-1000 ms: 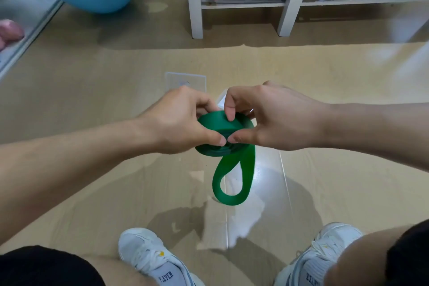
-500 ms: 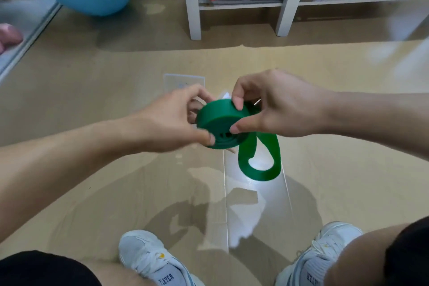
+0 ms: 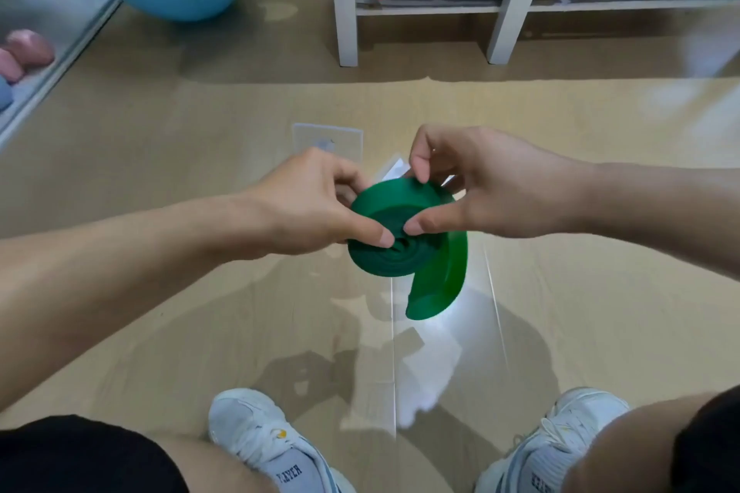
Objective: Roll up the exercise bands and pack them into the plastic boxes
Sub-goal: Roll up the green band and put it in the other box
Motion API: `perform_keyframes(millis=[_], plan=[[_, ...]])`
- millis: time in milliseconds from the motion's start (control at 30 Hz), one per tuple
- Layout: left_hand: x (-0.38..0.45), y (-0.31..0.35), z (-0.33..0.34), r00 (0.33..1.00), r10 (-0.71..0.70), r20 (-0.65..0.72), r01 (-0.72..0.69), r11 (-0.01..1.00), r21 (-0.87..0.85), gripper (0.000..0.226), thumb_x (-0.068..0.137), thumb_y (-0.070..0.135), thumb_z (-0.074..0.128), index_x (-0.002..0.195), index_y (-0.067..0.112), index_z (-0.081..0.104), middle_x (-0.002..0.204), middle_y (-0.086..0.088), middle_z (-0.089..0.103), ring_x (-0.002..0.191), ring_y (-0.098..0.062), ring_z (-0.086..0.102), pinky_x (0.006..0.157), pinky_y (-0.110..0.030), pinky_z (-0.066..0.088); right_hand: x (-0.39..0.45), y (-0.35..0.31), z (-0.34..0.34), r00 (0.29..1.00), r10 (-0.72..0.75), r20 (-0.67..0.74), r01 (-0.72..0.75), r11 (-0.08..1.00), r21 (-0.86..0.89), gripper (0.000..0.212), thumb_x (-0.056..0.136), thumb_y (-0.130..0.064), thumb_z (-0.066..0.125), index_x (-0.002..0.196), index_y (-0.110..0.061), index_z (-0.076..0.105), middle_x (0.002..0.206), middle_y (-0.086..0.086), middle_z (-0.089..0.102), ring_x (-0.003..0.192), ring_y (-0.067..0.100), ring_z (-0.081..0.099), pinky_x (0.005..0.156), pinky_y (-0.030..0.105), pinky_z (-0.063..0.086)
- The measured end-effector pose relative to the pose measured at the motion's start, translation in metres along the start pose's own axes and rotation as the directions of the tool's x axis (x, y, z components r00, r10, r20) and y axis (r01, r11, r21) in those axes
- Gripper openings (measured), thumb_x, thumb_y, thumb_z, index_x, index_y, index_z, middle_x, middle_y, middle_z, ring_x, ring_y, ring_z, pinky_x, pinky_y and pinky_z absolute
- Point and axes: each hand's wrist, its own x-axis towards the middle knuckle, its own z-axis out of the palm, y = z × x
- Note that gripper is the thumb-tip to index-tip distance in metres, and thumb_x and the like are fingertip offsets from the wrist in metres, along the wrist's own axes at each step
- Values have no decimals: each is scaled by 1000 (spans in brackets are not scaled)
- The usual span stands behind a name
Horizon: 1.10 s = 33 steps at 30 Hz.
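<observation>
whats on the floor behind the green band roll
A clear plastic box lies on the floor beyond the green band roll; both hands and the roll cover its near part, so its contents cannot be seen.

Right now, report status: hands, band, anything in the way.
Left hand and right hand both pinch the green band, held above the floor. Mostly coiled; short tail hangs loose. Clear plastic box on the floor beyond. Nothing between.
</observation>
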Motion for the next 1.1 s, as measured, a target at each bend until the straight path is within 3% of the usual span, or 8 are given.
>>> perform_keyframes(millis=[167, 267, 367, 467, 567, 767, 933, 1100], plan=[[1, -8, -9, 1000, -2, 17, 6, 971, -240, 32, 71, 5, 85, 98, 2, 68, 93, -13, 79, 81, -19, 75, 75, -28, 60, -1, 7, -8, 999, 38, 16, -40, 989, 145, 40, 71, -34, 88, 91, -23, 55, 90, -5, 74, 82, 15, 73, 75, 43, 62], [3, -14, -7, 998, -1, 64, 18, 967, -256, 32, 73, 4, 84, 100, 5, 65, 96, -9, 79, 87, -19, 75, 84, -33, 59, 0, 4, -9, 997, 43, 59, -49, 993, 110, 38, 73, -32, 88, 91, -22, 56, 86, -4, 76, 76, 18, 74, 72, 46, 62], [3, -13, 0, 993, 23, 114, -15, 997, -69, 44, 70, 16, 92, 106, 19, 67, 104, 0, 79, 98, -18, 76, 98, -43, 57, 0, 0, -5, 994, 68, 87, -67, 998, -15, 35, 78, -34, 86, 94, -27, 57, 85, -9, 75, 76, 15, 73, 73, 44, 61], [-1, -1, 14, 997, 67, 42, -76, 966, 248, 47, 63, 40, 94, 100, 40, 65, 97, 16, 75, 86, -3, 72, 85, -38, 60, -2, -4, 5, 994, 45, 97, -19, 967, -253, 34, 81, -41, 80, 96, -32, 52, 82, -10, 72, 72, -7, 57, 66, 24, 48], [-1, 7, 19, 996, 80, -35, -64, 942, 330, 33, 62, 42, 93, 84, 33, 70, 78, 10, 75, 70, -8, 70, 74, -42, 61, -4, -9, 12, 992, 8, 123, 31, 949, -313, 33, 82, -41, 78, 95, -32, 48, 70, -4, 68, 68, -10, 51, 54, 19, 36], [-3, 6, 3, 1000, 31, 5, -31, 998, 60, 31, 64, 9, 94, 87, 24, 80, 84, 2, 81, 82, -17, 78, 88, -45, 62, -3, -13, 5, 995, -9, 97, 30, 975, -219, 35, 78, -40, 83, 92, -32, 53, 85, -17, 69, 87, 16, 65, 80, 41, 54], [-3, 5, -1, 999, -22, -34, 21, 999, -38, 34, 63, 1, 93, 91, 16, 80, 83, -3, 81, 83, -24, 78, 89, -49, 61, -3, -10, 3, 999, 24, 39, -16, 978, -209, 61, 72, -42, 89, 108, -36, 40, 100, -24, 60, 96, 12, 67, 83, 36, 56], [-3, 5, -2, 999, -24, -28, 23, 999, -40, 34, 63, 2, 93, 92, 13, 79, 83, -4, 80, 82, -24, 78, 87, -47, 62, 0, -11, 0, 998, 53, 45, -40, 966, -255, 52, 73, -51, 86, 108, -44, 48, 106, -23, 60, 97, 6, 63, 80, 23, 50]])
